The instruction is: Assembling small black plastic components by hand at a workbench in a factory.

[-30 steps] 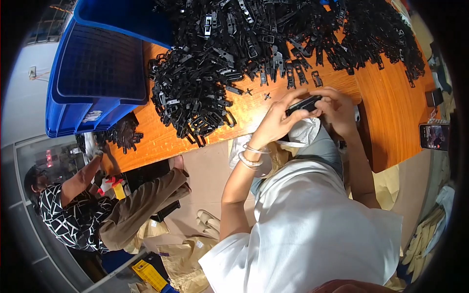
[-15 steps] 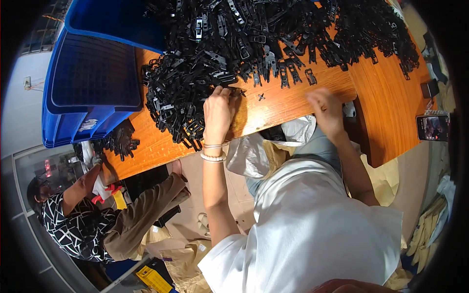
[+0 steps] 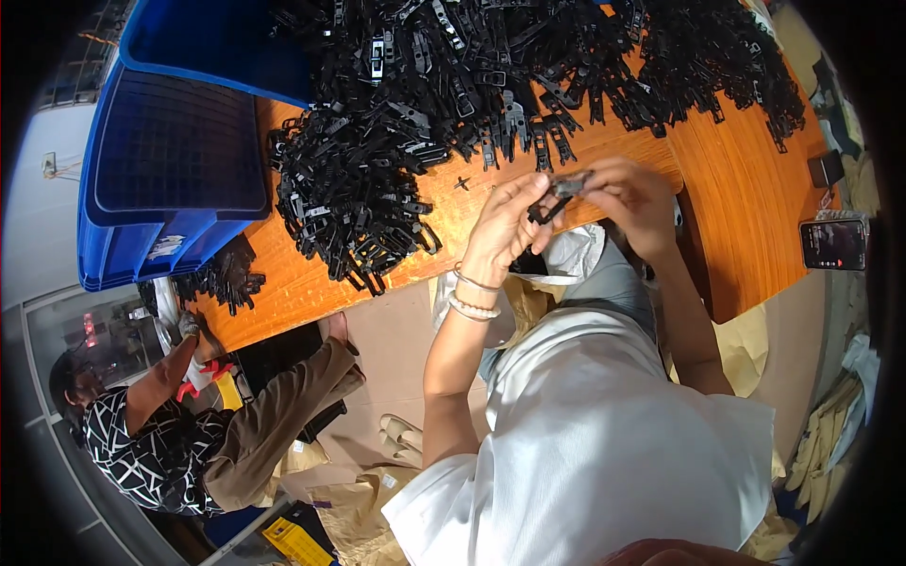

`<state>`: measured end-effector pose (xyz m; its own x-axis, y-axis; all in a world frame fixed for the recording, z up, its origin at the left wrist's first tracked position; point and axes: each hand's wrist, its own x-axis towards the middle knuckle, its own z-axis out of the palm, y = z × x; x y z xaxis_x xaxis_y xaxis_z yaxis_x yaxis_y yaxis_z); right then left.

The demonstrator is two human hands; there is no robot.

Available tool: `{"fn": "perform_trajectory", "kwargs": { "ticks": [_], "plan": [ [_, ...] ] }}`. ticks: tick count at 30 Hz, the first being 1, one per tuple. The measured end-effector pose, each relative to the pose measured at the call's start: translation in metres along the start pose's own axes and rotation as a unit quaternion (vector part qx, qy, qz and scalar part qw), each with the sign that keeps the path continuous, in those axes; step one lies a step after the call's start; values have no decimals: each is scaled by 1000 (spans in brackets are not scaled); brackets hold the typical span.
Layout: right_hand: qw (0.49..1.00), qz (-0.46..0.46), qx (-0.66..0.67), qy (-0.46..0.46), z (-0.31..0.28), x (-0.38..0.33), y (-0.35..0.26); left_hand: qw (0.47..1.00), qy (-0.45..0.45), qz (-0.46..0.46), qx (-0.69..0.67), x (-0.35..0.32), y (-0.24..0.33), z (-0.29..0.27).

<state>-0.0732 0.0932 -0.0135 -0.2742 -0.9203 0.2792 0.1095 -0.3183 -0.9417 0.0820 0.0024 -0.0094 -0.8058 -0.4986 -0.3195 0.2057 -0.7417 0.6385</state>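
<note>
Above the table's near edge, my two hands meet around a black plastic clip-like piece (image 3: 547,208). My left hand (image 3: 502,230) pinches it from the left, fingers closed on its frame. From the right, the fingertips of my right hand (image 3: 644,206) grip its upper end; motion blurs that part, so small details there cannot be made out. A heap of similar black plastic pieces (image 3: 354,193) lies left of my left hand. Beyond both hands spreads a larger heap (image 3: 453,80). One small cross-shaped black part (image 3: 461,184) rests alone on the wooden table (image 3: 755,208).
Blue plastic crates (image 3: 175,146) stand at the table's left. Near the right edge is a phone (image 3: 834,245) on a holder. A co-worker (image 3: 156,424) sits at the lower left. Below the table edge hangs a white sack (image 3: 575,251); brown bags (image 3: 354,514) lie on the floor.
My left hand has left the heap and moved right, meeting my right hand. A black piece is now held between them. Some pieces at the heap's near edge have shifted.
</note>
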Motion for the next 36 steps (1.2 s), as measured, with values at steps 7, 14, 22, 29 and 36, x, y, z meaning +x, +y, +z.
{"fn": "perform_trajectory", "kwargs": {
  "ticks": [7, 14, 22, 29, 36],
  "plan": [
    [956, -131, -239, -104, -5, 7, -13, 996, 7, -87, 5, 3, 0, 11],
    [957, -95, -233, -145, -6, 4, -18, 994, 3, -108, 5, 1, 2, 18],
    [933, -153, -316, -82, -14, -3, -19, 992, 37, -94, 72, 9, 0, 19],
    [942, -137, -287, -109, -11, -5, -19, 991, 12, -124, 48, 13, 1, 25],
    [982, -41, -181, 29, -22, -19, 1, 830, 163, 207, 492, 47, -16, 0]
  ]
}}
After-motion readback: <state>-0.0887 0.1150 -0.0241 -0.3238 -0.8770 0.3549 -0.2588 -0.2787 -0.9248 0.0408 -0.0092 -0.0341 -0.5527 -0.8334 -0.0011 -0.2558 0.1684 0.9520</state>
